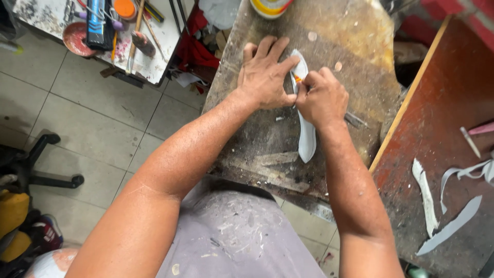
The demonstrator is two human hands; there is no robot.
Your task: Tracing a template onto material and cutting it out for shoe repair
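A long white curved strip (307, 135), shaped like a shoe sole piece, lies on a worn dark stone slab (267, 139). My left hand (264, 74) presses flat on the strip's upper end, fingers spread. Just to the right, my right hand (323, 96) is closed around a small tool with an orange part (297, 79) and a dark blade end (355, 120) sticking out past the wrist. The tool meets the strip between both hands. The strip's lower end pokes out below my right hand.
A reddish-brown bench (442, 154) on the right carries white offcut strips (427, 198) and a pink-handled tool (481, 128). A white table (154, 51) at upper left holds brushes, a dish and tubes. A chair base (46, 164) stands on the tiled floor.
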